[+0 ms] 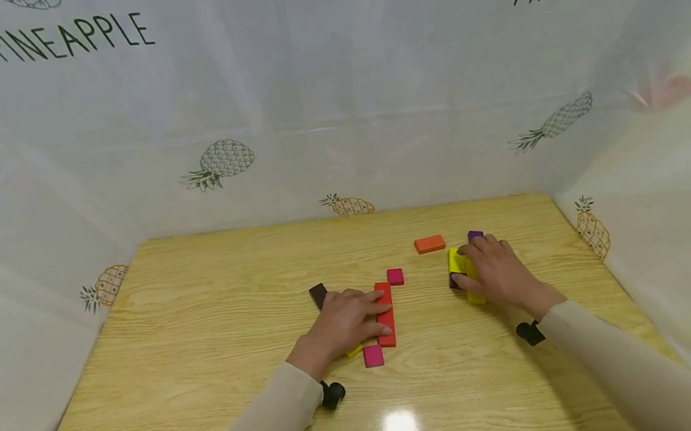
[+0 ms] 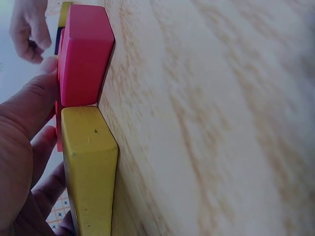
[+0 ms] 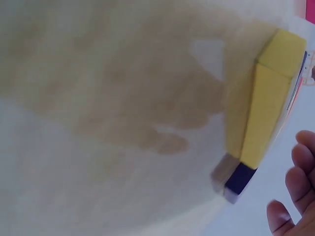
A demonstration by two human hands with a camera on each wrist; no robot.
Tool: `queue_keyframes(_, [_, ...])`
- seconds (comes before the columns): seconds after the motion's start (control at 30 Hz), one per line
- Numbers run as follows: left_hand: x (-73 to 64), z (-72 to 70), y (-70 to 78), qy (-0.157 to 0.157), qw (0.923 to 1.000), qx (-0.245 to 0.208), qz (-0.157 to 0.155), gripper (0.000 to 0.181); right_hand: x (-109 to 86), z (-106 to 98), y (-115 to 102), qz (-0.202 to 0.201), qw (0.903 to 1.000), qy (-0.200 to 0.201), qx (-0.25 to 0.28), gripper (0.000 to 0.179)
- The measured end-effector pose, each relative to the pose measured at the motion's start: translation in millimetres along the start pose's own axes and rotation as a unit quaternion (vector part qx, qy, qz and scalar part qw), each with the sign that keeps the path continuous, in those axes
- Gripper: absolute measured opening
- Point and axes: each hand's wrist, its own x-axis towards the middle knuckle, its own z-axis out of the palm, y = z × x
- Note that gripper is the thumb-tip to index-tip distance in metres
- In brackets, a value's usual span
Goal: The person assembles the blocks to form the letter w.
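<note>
My left hand [image 1: 345, 321] reaches over a long red block [image 1: 386, 320], its fingers spread across the top. Below that block lies a pink block [image 1: 373, 356], beside a yellow block [image 2: 91, 162] mostly covered by the hand in the head view. A dark block [image 1: 319, 296] pokes out past the left knuckles. Over on the right, my right hand [image 1: 499, 270] is above two yellow blocks [image 1: 475, 288], fingers loosely bent. In the right wrist view its fingertips [image 3: 298, 181] appear apart from the yellow block [image 3: 268, 98]. A purple block [image 1: 475, 234] shows beyond the right fingers.
An orange block [image 1: 430, 244] lies toward the back, and a second pink block [image 1: 395, 277] sits at the red block's far end. White pineapple-print sheeting [image 1: 324, 96] encloses the back and sides of the wooden table [image 1: 207, 294].
</note>
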Motion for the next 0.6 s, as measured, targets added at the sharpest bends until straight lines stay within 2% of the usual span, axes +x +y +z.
queue_keyframes(0.33, [-1.9, -1.5, -1.6, -0.001, 1.0000, -0.001, -0.001, 0.053, 47.2, 3.4, -20.5, 0.050, 0.9970, -0.022, -0.055, 0.058])
queue_keyframes(0.6, [-1.9, -1.9, 1.8, -0.004, 0.9999, 0.009, 0.003, 0.053, 66.3, 11.9, -28.7, 0.107, 0.9912, -0.031, -0.071, 0.068])
